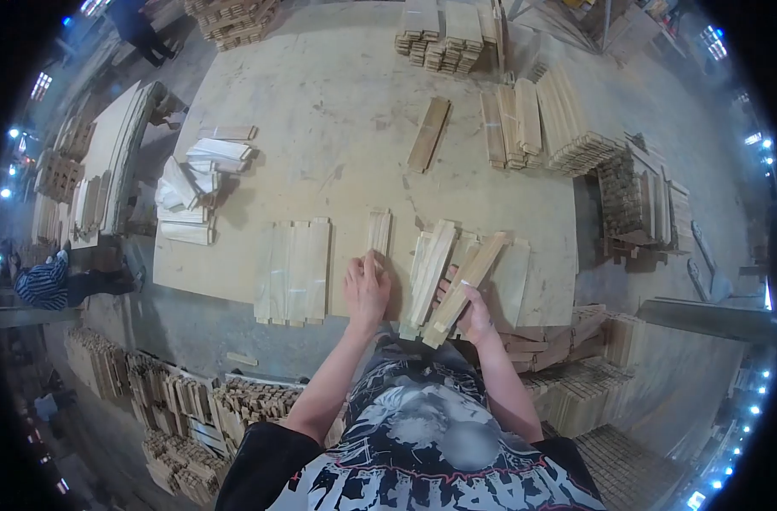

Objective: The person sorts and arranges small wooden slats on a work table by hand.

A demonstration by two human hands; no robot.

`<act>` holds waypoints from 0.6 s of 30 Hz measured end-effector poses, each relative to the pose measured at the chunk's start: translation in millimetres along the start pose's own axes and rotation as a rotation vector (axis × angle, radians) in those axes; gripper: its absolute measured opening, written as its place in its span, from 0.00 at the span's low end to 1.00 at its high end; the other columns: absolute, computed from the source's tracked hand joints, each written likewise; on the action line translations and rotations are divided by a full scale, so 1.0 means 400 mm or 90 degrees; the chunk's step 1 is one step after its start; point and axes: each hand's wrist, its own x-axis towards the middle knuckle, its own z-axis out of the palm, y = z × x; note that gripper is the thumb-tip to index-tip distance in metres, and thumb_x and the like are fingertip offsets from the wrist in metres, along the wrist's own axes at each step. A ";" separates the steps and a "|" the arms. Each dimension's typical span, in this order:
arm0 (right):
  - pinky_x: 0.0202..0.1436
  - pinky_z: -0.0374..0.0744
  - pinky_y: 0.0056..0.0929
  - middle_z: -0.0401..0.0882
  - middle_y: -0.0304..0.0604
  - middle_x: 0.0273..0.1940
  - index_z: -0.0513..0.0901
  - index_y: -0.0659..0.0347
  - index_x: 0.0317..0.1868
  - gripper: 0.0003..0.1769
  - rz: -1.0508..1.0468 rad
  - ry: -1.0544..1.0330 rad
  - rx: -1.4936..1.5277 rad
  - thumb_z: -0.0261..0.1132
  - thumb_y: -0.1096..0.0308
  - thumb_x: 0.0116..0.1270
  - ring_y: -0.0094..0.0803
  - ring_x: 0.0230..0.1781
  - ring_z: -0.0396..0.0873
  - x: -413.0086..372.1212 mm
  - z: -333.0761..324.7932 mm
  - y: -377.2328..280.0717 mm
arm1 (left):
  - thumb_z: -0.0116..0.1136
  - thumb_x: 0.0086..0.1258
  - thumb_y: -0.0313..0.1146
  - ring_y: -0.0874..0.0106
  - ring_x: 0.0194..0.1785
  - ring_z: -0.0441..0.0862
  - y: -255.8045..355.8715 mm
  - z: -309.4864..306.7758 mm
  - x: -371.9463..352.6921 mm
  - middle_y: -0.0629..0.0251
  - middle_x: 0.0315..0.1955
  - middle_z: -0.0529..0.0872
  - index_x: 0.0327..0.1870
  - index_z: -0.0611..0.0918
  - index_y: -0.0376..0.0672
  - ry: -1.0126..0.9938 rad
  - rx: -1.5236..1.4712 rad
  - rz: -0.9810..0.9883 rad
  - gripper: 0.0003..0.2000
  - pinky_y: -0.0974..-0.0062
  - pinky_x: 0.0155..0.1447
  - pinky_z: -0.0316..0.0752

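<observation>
My right hand (pixel 473 313) is wrapped round a tilted wooden slat (pixel 472 281) near the table's front edge, with more pale slats (pixel 431 268) beside and under it. To the left, my left hand (pixel 368 289) rests on the lower part of a short single slat (pixel 379 228); its fingers are bent together over the wood. Further left, several slats (pixel 293 272) lie side by side in an upright row on the table (pixel 320 183). A wider pale board (pixel 513 285) lies to the right of my right hand.
White-looking slats (pixel 188 187) are heaped at the table's left. One brown slat (pixel 428 134) lies apart. Stacks (pixel 571 119) stand at the right and more stacks (pixel 448 38) at the far edge. A person in stripes (pixel 43 283) is at far left; bundled slats (pixel 184 396) stand below the table.
</observation>
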 end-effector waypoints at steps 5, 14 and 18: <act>0.79 0.66 0.54 0.55 0.61 0.80 0.50 0.52 0.85 0.53 0.002 -0.009 0.000 0.67 0.43 0.68 0.53 0.79 0.61 0.002 -0.005 0.000 | 0.68 0.61 0.33 0.56 0.55 0.80 -0.079 -0.046 -0.063 0.53 0.54 0.78 0.66 0.77 0.47 0.108 0.091 0.059 0.29 0.56 0.55 0.73; 0.78 0.67 0.54 0.58 0.60 0.80 0.54 0.51 0.84 0.53 0.001 0.017 -0.016 0.67 0.42 0.66 0.52 0.79 0.63 0.003 -0.013 0.005 | 0.67 0.65 0.33 0.55 0.51 0.80 -0.115 -0.049 -0.089 0.54 0.49 0.80 0.61 0.81 0.44 0.144 0.036 -0.031 0.22 0.55 0.55 0.71; 0.77 0.69 0.52 0.61 0.61 0.78 0.55 0.53 0.84 0.50 -0.016 0.014 -0.002 0.66 0.45 0.68 0.51 0.76 0.66 -0.002 -0.011 0.012 | 0.69 0.66 0.36 0.55 0.52 0.81 0.030 0.008 -0.082 0.56 0.48 0.82 0.61 0.81 0.43 0.025 -0.163 0.047 0.23 0.57 0.53 0.73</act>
